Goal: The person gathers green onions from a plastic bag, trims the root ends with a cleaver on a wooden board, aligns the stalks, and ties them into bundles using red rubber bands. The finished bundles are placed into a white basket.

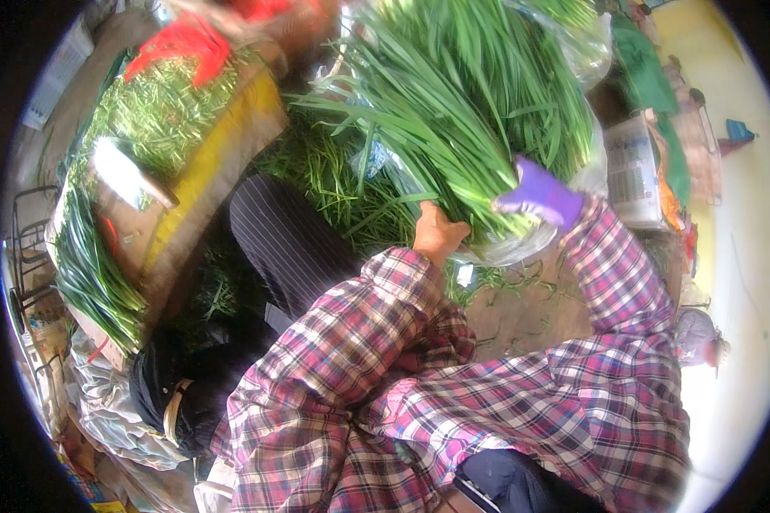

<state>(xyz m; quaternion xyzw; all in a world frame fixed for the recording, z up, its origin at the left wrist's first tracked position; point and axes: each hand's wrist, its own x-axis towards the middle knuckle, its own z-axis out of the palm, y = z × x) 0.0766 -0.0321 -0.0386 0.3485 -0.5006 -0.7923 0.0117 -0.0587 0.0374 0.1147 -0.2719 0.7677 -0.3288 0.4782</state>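
Note:
A large heap of garlic chives (475, 70) lies before me in a clear plastic bag (520, 251), leaf tips pointing up and left. My right hand (545, 194), in a purple glove, is closed around the pale stem ends of some chives at the heap's near edge. My bare left hand (439, 229) is just left of it, against the near side of the heap. Its fingertips are hidden by leaves and plastic, so its grip is unclear. Loose green leaves (333, 173) are scattered below the heap, beside my knee in dark striped trousers (289, 224).
To the left, a board with a yellow edge (215, 170) holds cut green bits (160, 122), a wood-handled cleaver (119, 170) and a chive bunch (96, 276). Blurred red material (183, 48) is above the bits. A white plastic crate (634, 170) stands at right.

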